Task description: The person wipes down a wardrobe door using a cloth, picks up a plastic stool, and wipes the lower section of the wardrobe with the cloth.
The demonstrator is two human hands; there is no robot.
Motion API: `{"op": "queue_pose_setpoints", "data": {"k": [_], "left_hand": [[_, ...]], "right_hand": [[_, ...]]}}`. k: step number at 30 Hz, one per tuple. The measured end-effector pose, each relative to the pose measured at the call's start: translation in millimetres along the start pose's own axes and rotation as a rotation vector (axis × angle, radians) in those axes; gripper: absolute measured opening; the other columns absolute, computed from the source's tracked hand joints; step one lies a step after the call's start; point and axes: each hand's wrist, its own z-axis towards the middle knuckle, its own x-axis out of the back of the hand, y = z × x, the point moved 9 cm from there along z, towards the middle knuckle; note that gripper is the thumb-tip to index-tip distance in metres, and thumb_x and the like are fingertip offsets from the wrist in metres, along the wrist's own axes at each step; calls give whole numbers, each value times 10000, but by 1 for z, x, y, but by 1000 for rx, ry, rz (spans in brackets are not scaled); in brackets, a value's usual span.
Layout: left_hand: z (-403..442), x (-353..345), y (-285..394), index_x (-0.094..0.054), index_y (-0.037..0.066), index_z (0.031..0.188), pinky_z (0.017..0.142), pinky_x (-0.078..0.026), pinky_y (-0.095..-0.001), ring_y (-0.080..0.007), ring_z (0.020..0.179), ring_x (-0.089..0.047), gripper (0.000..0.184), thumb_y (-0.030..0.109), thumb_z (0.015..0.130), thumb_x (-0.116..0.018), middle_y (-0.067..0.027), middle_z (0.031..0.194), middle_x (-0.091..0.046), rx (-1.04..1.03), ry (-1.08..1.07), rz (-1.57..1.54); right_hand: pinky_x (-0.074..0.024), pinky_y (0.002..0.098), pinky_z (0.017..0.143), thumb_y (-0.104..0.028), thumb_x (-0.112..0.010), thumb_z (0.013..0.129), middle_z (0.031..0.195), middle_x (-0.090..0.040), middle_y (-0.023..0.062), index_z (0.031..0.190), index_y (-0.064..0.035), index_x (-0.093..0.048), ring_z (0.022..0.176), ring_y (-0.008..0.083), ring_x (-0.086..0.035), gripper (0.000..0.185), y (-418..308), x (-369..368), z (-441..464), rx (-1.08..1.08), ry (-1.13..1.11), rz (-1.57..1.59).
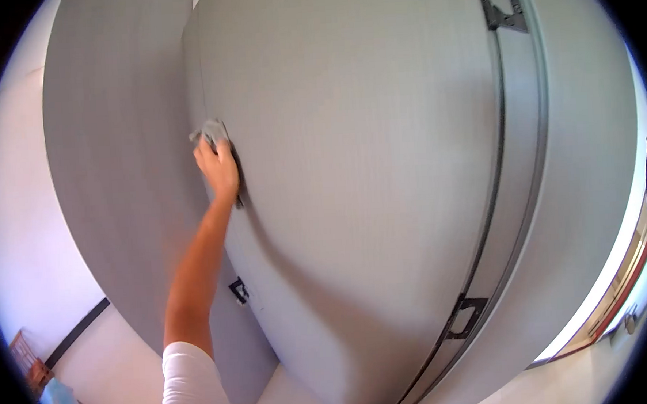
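The left hand (218, 166) is seen from its back, raised on an outstretched arm, with the fingers curled and a bunched grey cloth (216, 128) gripped in them. The cloth's upper part is left showing above the knuckles. A white sleeve (192, 383) is worn on the same arm, which is reached up from the lower edge of the view. The right hand is not shown, so its state cannot be told.

The cloth is placed near the left edge of a large grey door panel (358, 163), by which most of the view is filled. A dark handle (239, 202) is partly hidden behind the hand and wrist. Whether the cloth is pressed on the surface or on the handle cannot be made out. A soft shadow is cast across the panel, below and to the right of the arm.

At the panel's right edge, an upper black fitting (505, 19) and a lower black fitting (477, 305) are set. To the left, another grey panel (126, 139) is stood at an angle.

The step in hand is judged to be cloth work around the handle; for the next move, a firm grip and care around the handle's projecting part would be called for.
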Motion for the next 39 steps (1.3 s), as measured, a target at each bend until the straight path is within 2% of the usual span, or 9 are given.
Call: {"op": "queue_pose_setpoints", "data": {"k": [10, 13, 19, 22, 25, 29, 30, 35, 39], "left_hand": [[-146, 72, 98, -532, 44, 1076, 875, -355, -367, -280, 984, -359, 446, 58, 656, -680, -135, 1082, -308, -671, -222, -70], [-127, 92, 92, -507, 46, 968, 857, -360, -358, -276, 973, -374, 366, 50, 633, -651, -129, 1063, -318, -544, -44, -189], [-150, 61, 61, -422, 33, 886, 813, -368, -365, -247, 931, -418, 326, 47, 632, -627, -144, 999, -406, -406, -277, -357], [-180, 81, 32, -430, 41, 887, 782, -396, -325, -195, 868, -472, 288, 99, 684, -626, -105, 927, -467, -194, -307, -559], [-240, 75, -21, -486, 31, 988, 649, -456, -265, -119, 686, -529, 268, 178, 777, -560, -36, 815, -555, 698, -385, -1010], [-332, 85, -86, -515, 2, 1031, 662, -485, -298, -162, 700, -567, 274, 161, 809, -497, -60, 834, -575, 1189, -377, -1115], [-353, 89, -97, -525, -2, 1025, 668, -492, -305, -179, 707, -579, 270, 161, 815, -482, -70, 833, -581, 1339, -320, -1190], [-390, 143, -177, -536, -3, 964, 694, -505, -333, -207, 730, -585, 230, 171, 824, -482, -97, 827, -583, 1382, -274, -1100], [-391, 166, -176, -470, 47, 795, 559, -440, -344, -221, 626, -482, 188, 235, 803, -459, -79, 719, -482, 1443, -188, -966]], "right_hand": [[-472, 360, 766, -384, -515, 848, 946, -658, 98, 973, -113, -644, 890, 247, -617, 326, -12, -40, -27, 34, -53, -80], [-473, 356, 769, -385, -512, 851, 951, -657, 96, 981, -112, -643, 895, 247, -617, 330, -17, -51, -33, 45, -57, -96], [-475, 347, 774, -387, -505, 856, 961, -657, 92, 997, -112, -641, 903, 247, -616, 338, -60, -60, -58, 102, -75, -134], [-476, 342, 777, -388, -502, 859, 966, -656, 90, 1005, -112, -640, 908, 246, -616, 342, -52, -77, -43, 213, -67, -146], [-476, 338, 779, -389, -498, 862, 971, -656, 88, 1013, -111, -639, 912, 246, -615, 347, -89, -74, -24, 513, -4, -133], [-411, 315, 889, -262, -547, 890, 1029, -585, 74, 1105, -45, -540, 1045, 180, -534, 305, -312, 2, -70, 293, -291, 484], [-405, 316, 907, -192, -554, 885, 1085, -557, 90, 1133, -35, -511, 1072, 183, -519, 296, -364, 24, -76, 425, -269, 529], [-385, 367, 953, -27, -572, 840, 1247, -416, 115, 1275, -66, -328, 1183, 221, -420, 500, -545, 111, -92, 752, -302, 771], [-384, 371, 954, -18, -592, 818, 1251, -393, 123, 1289, -85, -286, 1181, 234, -412, 566, -570, 127, -86, 786, -194, 712]]}}
